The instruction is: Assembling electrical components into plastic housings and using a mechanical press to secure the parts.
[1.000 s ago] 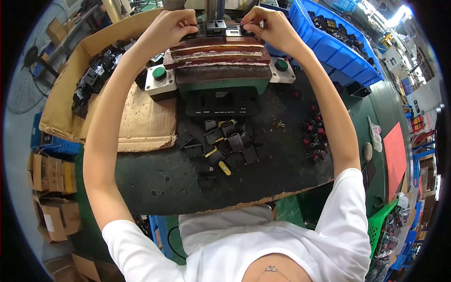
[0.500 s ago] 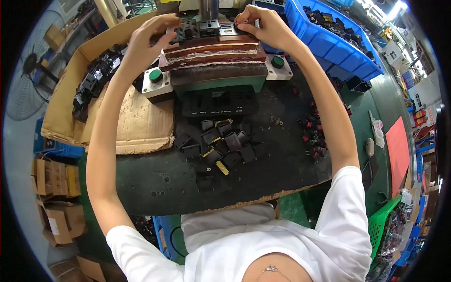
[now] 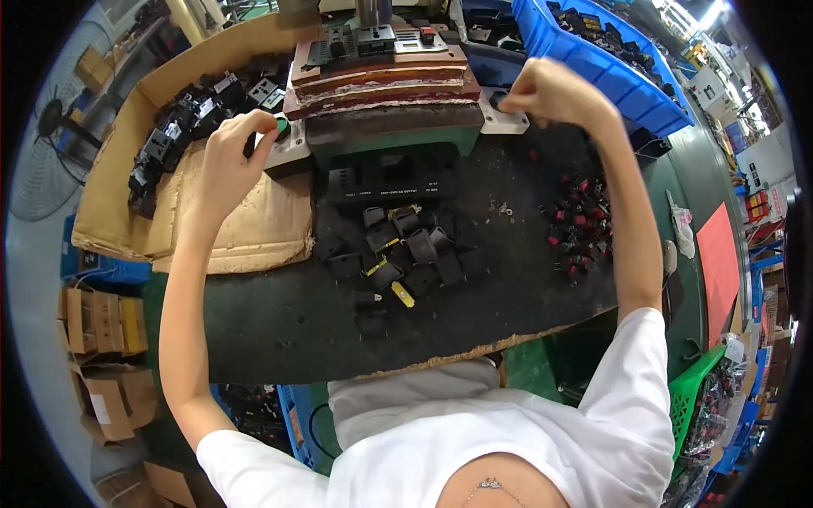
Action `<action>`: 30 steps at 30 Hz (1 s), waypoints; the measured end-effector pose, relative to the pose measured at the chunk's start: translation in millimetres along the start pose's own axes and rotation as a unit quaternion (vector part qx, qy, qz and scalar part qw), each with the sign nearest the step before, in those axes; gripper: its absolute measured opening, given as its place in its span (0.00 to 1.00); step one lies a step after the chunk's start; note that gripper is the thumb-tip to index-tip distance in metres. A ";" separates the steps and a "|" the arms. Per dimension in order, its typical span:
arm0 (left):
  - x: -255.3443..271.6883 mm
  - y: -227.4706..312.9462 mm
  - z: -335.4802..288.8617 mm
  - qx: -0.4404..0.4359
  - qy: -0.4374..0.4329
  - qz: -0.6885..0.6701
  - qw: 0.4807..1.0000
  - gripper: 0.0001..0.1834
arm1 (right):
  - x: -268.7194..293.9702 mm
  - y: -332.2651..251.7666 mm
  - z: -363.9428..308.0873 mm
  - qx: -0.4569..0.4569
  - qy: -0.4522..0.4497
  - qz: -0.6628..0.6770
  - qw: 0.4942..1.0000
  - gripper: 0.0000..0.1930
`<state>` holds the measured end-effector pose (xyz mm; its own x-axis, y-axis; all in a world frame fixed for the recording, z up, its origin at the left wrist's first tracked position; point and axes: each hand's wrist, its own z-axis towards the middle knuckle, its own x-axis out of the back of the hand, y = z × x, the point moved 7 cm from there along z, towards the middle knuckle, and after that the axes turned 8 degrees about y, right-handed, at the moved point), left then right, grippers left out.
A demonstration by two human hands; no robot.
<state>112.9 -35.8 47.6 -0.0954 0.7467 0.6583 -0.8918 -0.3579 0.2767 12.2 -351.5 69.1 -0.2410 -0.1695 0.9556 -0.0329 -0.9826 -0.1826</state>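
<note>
Currently, head view, left hand [image 3: 230, 159]: partly open, nothing seen in grasp; fingertips at left green button [image 3: 282, 127].
Right hand [image 3: 555, 91]: curled, blurred; closure and hold cannot be told; by right button [image 3: 497, 99].
Socket [image 3: 375, 38], red switch [image 3: 427, 35]: beyond and between both hands, atop brown block [image 3: 381, 85].
Black parts [image 3: 421, 247]: bodyward, between hands.

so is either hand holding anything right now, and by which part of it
Nothing is visibly held: the left hand is at the left green button, and the blurred right hand is at the right button.
</note>
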 end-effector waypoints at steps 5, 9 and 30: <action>-5.4 6.5 6.7 -0.069 0.011 0.035 0.997 0.04 | -13.8 2.7 -3.8 0.008 -0.055 0.071 0.996 0.14; -9.8 2.8 8.8 -0.032 -0.012 0.016 0.999 0.04 | -15.7 -0.4 3.9 0.020 -0.080 0.036 0.996 0.14; 28.8 35.5 -14.3 0.125 0.049 -0.147 0.980 0.15 | -9.4 -14.1 4.7 -0.016 -0.133 -0.058 0.989 0.11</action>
<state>72.2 -19.0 66.4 0.0971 0.8837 0.4580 -0.7518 -0.2365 0.6156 19.5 -336.4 63.7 0.0290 -0.0728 0.9969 -0.0767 -0.9946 -0.0704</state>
